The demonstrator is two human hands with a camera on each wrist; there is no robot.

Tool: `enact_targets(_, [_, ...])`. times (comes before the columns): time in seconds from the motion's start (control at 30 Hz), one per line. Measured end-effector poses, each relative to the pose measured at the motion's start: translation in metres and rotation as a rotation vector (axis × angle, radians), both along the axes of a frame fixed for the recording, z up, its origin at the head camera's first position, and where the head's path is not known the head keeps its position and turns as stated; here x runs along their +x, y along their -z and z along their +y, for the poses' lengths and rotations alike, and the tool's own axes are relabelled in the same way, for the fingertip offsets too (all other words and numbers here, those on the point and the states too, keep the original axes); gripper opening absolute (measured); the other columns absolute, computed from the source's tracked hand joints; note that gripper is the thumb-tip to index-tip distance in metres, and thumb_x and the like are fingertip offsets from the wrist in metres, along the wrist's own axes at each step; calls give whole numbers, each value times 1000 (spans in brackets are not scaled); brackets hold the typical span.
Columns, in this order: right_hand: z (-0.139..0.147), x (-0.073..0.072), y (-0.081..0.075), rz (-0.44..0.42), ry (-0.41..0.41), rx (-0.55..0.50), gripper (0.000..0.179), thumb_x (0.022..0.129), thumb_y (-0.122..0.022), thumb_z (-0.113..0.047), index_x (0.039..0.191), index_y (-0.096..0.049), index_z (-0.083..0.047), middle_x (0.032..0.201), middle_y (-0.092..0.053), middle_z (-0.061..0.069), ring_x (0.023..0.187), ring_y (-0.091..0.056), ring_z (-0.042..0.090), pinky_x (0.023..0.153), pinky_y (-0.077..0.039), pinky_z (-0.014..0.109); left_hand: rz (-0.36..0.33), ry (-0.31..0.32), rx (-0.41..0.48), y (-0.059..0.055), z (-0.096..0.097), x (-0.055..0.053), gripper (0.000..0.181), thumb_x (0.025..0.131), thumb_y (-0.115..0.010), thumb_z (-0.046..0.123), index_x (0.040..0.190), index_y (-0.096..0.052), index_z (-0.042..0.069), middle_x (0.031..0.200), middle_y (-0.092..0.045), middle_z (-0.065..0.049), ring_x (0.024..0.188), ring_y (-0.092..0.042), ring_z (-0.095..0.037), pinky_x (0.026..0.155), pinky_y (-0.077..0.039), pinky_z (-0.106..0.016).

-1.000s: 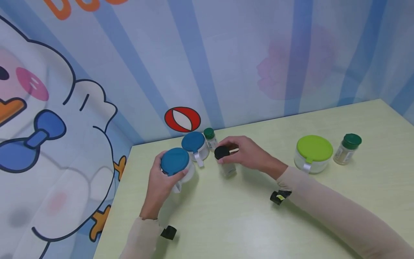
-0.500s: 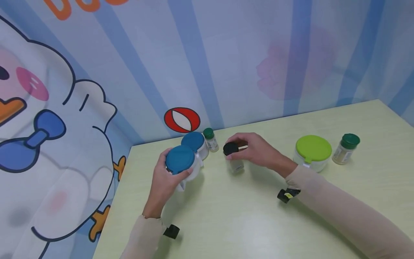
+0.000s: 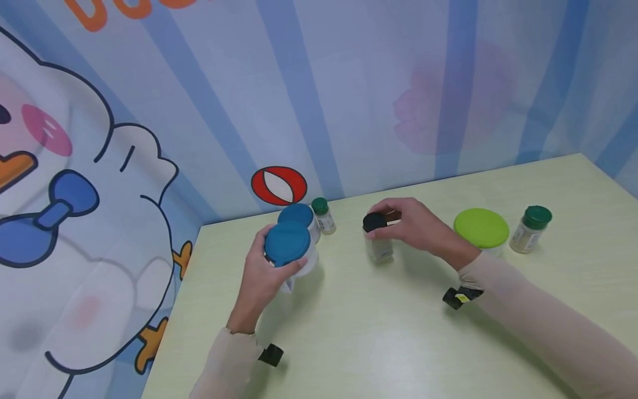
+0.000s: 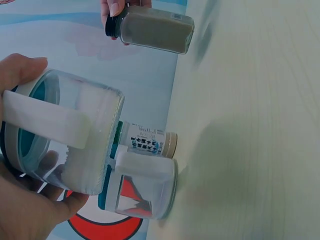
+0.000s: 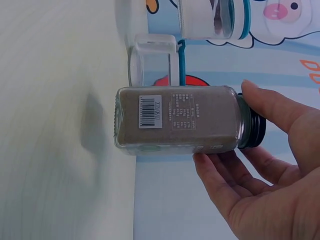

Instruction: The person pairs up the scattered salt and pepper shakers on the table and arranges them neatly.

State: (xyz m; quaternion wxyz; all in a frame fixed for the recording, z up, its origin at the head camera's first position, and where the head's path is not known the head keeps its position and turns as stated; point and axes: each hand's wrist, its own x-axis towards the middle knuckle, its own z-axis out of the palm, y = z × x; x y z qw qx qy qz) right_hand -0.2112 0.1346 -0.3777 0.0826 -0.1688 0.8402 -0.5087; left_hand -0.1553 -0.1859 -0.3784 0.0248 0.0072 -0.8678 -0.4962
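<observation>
My left hand (image 3: 261, 285) grips a clear seasoning jar (image 3: 287, 244) with a blue lid and white handle, fingers and thumb around its top. It hangs above the table, its shadow apart from its base in the left wrist view. To its right, my right hand (image 3: 418, 228) pinches a square glass spice bottle (image 5: 180, 117) by its black cap and neck. Greyish-brown powder fills most of the bottle, and a barcode label shows. It too is off the table, roughly upright. Behind the left hand's jar stands a second blue-lidded jar (image 3: 298, 213), partly hidden.
A small green-capped spice bottle (image 3: 325, 219) stands beside the rear jar, near the wall. On the right are a jar with a lime-green lid (image 3: 480, 228), partly behind the right wrist, and another green-capped bottle (image 3: 530, 233). A printed wall (image 3: 379, 111) bounds the pale table (image 3: 379, 338).
My right hand has carried the black-capped bottle to the right, away from the jars. My left hand has moved the blue-lidded jar slightly right and up in view, covering more of the rear jar.
</observation>
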Motion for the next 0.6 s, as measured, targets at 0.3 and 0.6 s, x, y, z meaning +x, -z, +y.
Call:
enact_targets(0.3, [16,4,-3,15,30,38,47,83,-85,-31,123,-69,-12,116,-70,7,114,-65,26,95,-49,41,-9,24,3,2,12,-1,91,82,-85,31,155,-32,21,159,-34,-11,145,-32,-40,102,-50,-59])
enact_targets(0.6, [29,9,-7,-34,73,87,48,83,-84,-32,124,-67,-13,118,-68,8,117,-63,27,92,-50,40,35,87,40,5,28,-3,90,82,-86,27,155,-33,19,158,-35,-12,144,-35,-40,101,-50,-58])
